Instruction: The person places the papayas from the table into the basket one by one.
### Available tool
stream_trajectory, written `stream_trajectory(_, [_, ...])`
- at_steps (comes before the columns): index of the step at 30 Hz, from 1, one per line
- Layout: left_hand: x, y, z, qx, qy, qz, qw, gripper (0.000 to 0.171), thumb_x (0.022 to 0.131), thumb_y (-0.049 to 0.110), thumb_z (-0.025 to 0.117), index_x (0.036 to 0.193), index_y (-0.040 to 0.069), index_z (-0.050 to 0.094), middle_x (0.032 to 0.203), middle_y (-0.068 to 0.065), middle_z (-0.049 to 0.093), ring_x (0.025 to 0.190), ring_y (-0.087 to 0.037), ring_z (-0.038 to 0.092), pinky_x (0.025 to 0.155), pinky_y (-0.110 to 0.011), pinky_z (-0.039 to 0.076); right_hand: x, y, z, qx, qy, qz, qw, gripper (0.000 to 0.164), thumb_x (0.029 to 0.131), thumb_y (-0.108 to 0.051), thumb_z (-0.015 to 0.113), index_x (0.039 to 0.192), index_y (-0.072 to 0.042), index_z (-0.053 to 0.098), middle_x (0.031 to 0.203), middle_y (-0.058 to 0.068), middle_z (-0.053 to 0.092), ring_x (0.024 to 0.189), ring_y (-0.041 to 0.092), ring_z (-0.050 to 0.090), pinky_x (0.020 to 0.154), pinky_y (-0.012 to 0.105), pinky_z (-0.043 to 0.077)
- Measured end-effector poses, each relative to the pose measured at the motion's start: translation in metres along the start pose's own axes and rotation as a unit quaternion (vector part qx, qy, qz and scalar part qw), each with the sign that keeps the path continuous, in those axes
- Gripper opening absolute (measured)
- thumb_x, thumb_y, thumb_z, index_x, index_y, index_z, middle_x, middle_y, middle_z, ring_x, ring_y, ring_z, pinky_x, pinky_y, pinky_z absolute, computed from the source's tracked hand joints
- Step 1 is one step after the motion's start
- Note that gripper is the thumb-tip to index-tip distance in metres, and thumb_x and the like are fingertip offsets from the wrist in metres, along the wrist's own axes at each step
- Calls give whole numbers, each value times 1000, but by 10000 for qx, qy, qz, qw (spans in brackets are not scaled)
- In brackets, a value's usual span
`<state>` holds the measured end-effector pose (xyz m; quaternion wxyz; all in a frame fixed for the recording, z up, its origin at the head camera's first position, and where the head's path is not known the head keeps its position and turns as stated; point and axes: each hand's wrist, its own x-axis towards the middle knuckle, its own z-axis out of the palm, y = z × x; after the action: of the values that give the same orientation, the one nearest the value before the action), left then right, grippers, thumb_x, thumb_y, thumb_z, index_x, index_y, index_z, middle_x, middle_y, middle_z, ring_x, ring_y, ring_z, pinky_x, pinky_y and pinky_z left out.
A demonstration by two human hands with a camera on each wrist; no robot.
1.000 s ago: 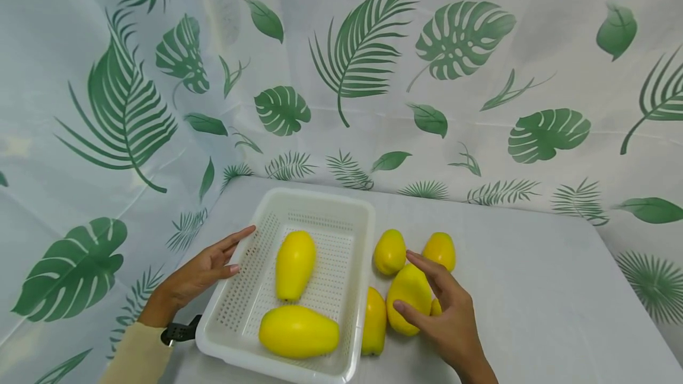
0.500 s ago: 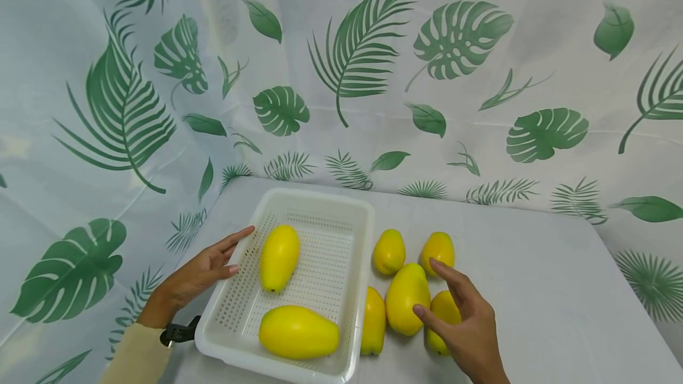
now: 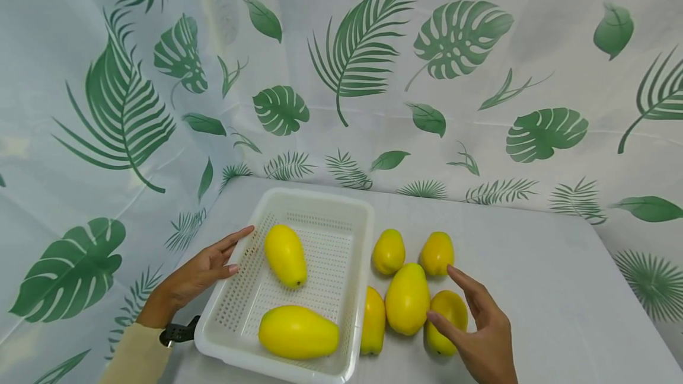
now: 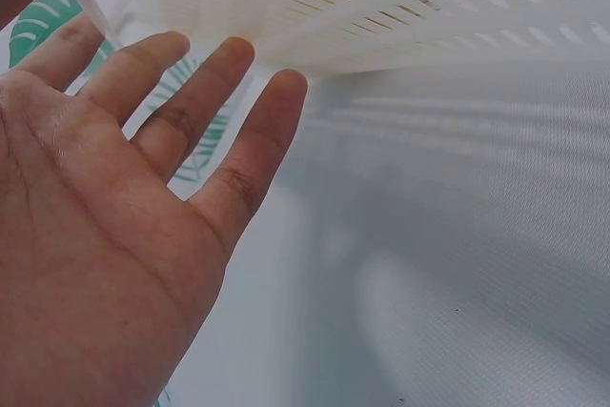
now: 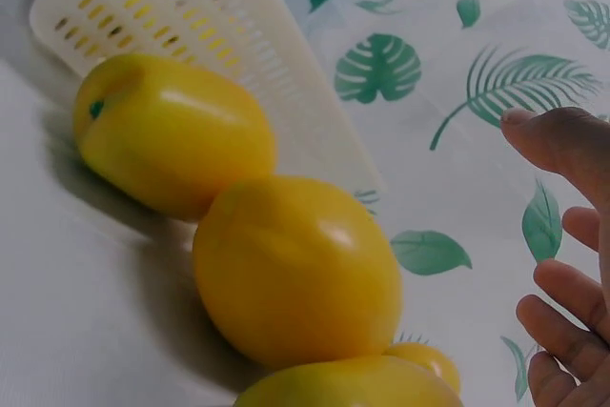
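Observation:
My left hand (image 3: 205,268) lies along the left side of a white perforated plastic basket (image 3: 368,242), its fingertips at the rim. In the left wrist view, the straight fingers (image 4: 253,154) reach along the outer wall under the rim. Inside the basket are two yellow papaya-shaped fruits, an upper fruit (image 3: 286,255) tilted and a lower fruit (image 3: 299,332) lying crosswise. My right hand (image 3: 480,325) hovers with thumb and fingers apart over the nearest right fruit (image 3: 448,319), holding nothing. In the right wrist view, this hand (image 5: 572,254) appears at the right edge.
Several more yellow fruits lie on the white table (image 3: 560,289) right of the basket: a large middle fruit (image 3: 408,299), two behind it, and a lower fruit (image 3: 373,322) partly hidden by the basket wall. A leaf-patterned curtain (image 3: 373,76) stands behind and at left.
My right hand has moved right, uncovering the fruit beneath it. The upper fruit in the basket has rolled left and swung its lower end rightward. My left hand stays put.

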<state>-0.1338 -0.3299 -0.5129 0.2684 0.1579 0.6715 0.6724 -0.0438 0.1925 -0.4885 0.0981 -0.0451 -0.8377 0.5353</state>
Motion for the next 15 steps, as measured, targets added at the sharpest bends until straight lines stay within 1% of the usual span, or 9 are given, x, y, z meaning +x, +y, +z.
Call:
stream_trajectory(3, [0, 0, 1, 2, 7, -4, 10000, 78, 111, 2, 47, 173, 29, 9, 180, -17, 10, 147, -28, 54, 108, -48, 58, -2, 4, -2, -73, 70, 95, 9999, 82, 81, -9, 93, 152, -28, 57, 155, -3, 58, 144, -6, 45, 118, 6, 34])
stream_trajectory(8, [0, 1, 0, 36, -4, 16, 10000, 78, 111, 2, 47, 173, 29, 8, 180, -17, 9, 147, -28, 54, 108, -48, 58, -4, 10, -4, -173, 182, 207, 9995, 81, 81, -12, 94, 152, -26, 57, 155, -5, 58, 143, -9, 44, 117, 5, 33])
stream_trajectory(12, [0, 0, 0, -6, -22, 21, 10000, 78, 111, 2, 46, 173, 29, 8, 180, -17, 8, 146, -29, 55, 107, -50, 58, -5, 11, -5, -248, 255, 370, 9987, 80, 81, -14, 94, 151, -28, 58, 155, -5, 59, 144, -8, 44, 117, 5, 33])
stream_trajectory(15, [0, 0, 0, -68, -44, 22, 10000, 78, 111, 1, 46, 173, 29, 8, 180, -17, 9, 146, -30, 55, 107, -51, 57, -6, 14, -5, -291, 233, 522, 9979, 79, 82, -17, 94, 152, -30, 58, 155, -4, 58, 145, -7, 43, 118, 4, 31])
